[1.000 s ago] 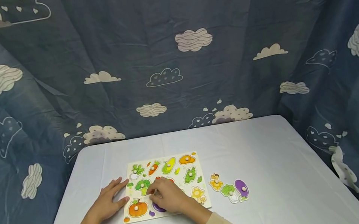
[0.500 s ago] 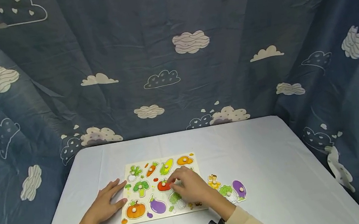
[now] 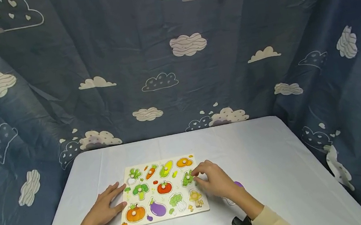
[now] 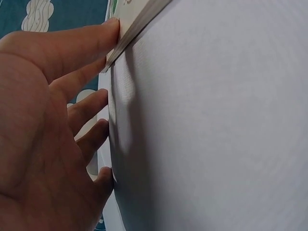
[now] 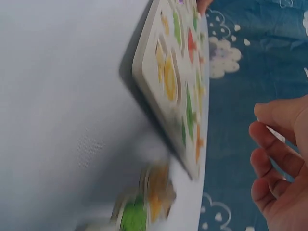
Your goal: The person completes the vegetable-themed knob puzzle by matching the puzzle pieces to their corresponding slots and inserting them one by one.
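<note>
A white vegetable puzzle board (image 3: pixel 166 217) lies on the table, bearing knobbed pieces such as a pumpkin (image 3: pixel 135 213), a tomato (image 3: pixel 164 187) and peas (image 3: pixel 187 179). My left hand (image 3: pixel 102 208) rests at the board's left edge with fingers spread; in the left wrist view, the thumb touches the edge. My right hand (image 3: pixel 214 179) hovers over the right edge beside the peas, fingers loosely bent, and the right wrist view shows nothing held. Under that arm, a loose eggplant piece (image 3: pixel 238 184) and the rim of a bok choy piece (image 3: pixel 228 201) peek out. A blurred mushroom piece (image 5: pixel 159 190) appears in the right wrist view.
White cloth covers the table (image 3: pixel 295 181), with bare cloth right of and behind the board. A dark blue curtain (image 3: pixel 159 54) with cloud prints hangs behind and at both sides. Black wrist devices (image 3: pixel 241 223) sit at both wrists.
My right hand has moved right across the board to its right edge, uncovering the tomato, eggplant and bok choy places and now covering most of the loose pieces. My left hand stays at the board.
</note>
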Demonstrator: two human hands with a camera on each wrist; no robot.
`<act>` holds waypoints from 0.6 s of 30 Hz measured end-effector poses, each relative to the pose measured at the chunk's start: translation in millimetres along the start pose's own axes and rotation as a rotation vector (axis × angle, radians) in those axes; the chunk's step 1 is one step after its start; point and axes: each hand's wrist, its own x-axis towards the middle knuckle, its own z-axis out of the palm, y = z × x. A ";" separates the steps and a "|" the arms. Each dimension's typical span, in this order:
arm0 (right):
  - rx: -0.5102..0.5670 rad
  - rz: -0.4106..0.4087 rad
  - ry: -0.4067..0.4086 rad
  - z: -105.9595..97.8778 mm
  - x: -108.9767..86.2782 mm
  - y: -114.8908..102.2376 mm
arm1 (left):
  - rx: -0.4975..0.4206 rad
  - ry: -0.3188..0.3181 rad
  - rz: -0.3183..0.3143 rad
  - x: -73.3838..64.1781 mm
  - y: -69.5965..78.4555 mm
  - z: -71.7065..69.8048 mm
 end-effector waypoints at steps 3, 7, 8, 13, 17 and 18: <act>0.018 0.004 0.016 -10.5 -6.1 10.0 | 0.004 -0.001 0.010 -1.0 0.5 -1.0; 0.018 0.020 0.016 -23.5 -15.6 23.4 | 0.002 -0.002 0.013 -2.3 -0.1 -1.1; 0.012 0.020 0.016 -26.6 -18.0 26.6 | -0.003 -0.003 0.011 -2.4 -0.2 -1.1; -0.034 0.015 0.015 -40.4 -30.2 41.9 | -0.014 -0.011 0.007 -1.6 -0.9 -0.8; -0.073 0.041 0.022 -48.2 -40.2 53.7 | -0.006 -0.011 0.003 -0.5 -1.6 1.3; -0.081 0.052 0.025 -49.6 -43.1 56.8 | -0.009 -0.009 0.002 -0.1 -1.5 2.2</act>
